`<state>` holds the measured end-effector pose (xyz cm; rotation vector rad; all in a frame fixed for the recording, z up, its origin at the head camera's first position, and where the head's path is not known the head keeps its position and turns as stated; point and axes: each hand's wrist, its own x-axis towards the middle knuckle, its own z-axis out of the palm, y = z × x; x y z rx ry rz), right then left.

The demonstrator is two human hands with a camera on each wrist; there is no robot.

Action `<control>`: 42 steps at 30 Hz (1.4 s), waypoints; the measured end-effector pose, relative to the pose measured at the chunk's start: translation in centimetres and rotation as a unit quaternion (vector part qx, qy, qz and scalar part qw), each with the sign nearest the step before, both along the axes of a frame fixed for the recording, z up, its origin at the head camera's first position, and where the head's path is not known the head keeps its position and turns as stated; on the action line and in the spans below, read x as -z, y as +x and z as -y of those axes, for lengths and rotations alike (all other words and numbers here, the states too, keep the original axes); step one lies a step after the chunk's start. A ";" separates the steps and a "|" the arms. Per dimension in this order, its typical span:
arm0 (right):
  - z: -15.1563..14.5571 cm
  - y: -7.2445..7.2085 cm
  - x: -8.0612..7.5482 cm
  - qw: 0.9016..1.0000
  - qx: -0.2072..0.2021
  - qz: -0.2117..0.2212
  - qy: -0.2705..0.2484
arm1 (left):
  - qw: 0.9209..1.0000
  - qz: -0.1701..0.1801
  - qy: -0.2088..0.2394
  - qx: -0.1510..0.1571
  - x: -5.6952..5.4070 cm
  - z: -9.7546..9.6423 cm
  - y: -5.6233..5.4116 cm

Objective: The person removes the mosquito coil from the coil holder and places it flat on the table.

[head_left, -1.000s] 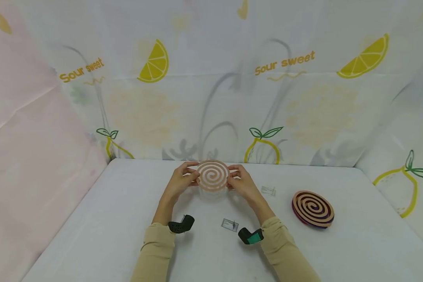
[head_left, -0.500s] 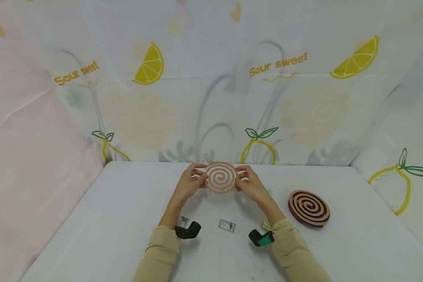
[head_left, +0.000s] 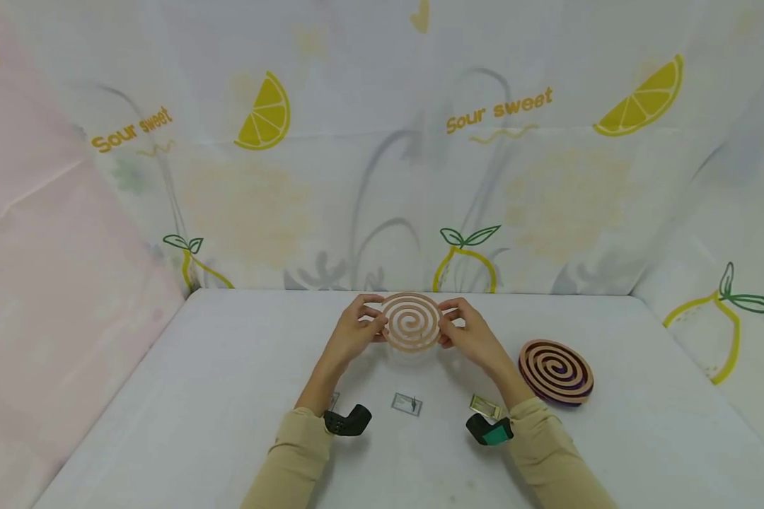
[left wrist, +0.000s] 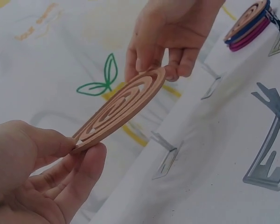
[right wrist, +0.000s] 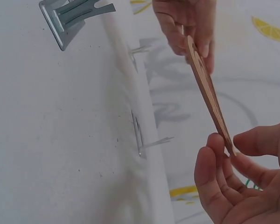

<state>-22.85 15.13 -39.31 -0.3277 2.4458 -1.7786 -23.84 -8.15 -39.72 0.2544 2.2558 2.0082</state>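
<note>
A tan mosquito coil [head_left: 412, 323] is held up above the back of the table, its spiral face tilted toward the head camera. My left hand [head_left: 351, 332] pinches its left edge, thumb on the near side and fingers behind. At the opposite edge, my right hand [head_left: 476, 339] grips it the same way. The right wrist view shows the coil [right wrist: 209, 93] almost edge-on, thin and flat. Below it on the table stand small metal coil stands; a silver stand [head_left: 407, 404] lies between the forearms and a gold-coloured stand [head_left: 486, 406] is near the right wrist.
To the right lies a stack of coils [head_left: 555, 371], tan on top, with blue and purple ones showing lower in the left wrist view. Another stand [head_left: 334, 401] is partly hidden by the left wrist. A lemon-printed curtain [head_left: 331, 184] rises behind the white table [head_left: 216, 396].
Both hands have carried the coil to the right in the head view, while the background has shifted slightly left. The gold-coloured stand has come into view beside the right wrist.
</note>
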 end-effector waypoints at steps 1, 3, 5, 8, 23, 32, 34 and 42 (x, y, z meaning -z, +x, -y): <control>-0.2 0.1 -0.1 1.000 0.001 -0.003 0.004 | 1.000 0.003 0.002 0.002 0.0 -0.2 0.1; -0.6 0.2 -0.3 1.000 0.003 -0.011 0.014 | 1.000 0.007 0.003 0.006 0.0 -0.5 0.2; -1.1 0.2 -0.5 1.000 0.002 -0.016 0.023 | 1.000 0.014 0.006 0.010 0.0 -0.9 0.3; -1.7 0.3 -0.7 0.999 0.001 -0.019 0.032 | 1.000 0.015 0.005 0.016 0.1 -1.4 0.3; -3.9 0.4 -1.1 0.997 -0.015 -0.024 0.066 | 0.999 0.019 0.023 0.025 0.4 -3.3 0.9; -5.2 0.6 -1.8 0.992 -0.037 -0.050 0.106 | 0.999 0.020 0.027 0.042 0.4 -4.1 1.3; -5.4 0.7 -2.0 0.992 -0.044 -0.055 0.108 | 0.998 0.021 0.027 0.045 0.5 -4.3 1.4; -6.6 0.9 -2.7 0.988 -0.080 -0.056 0.117 | 0.998 0.022 0.038 0.050 0.7 -5.1 1.7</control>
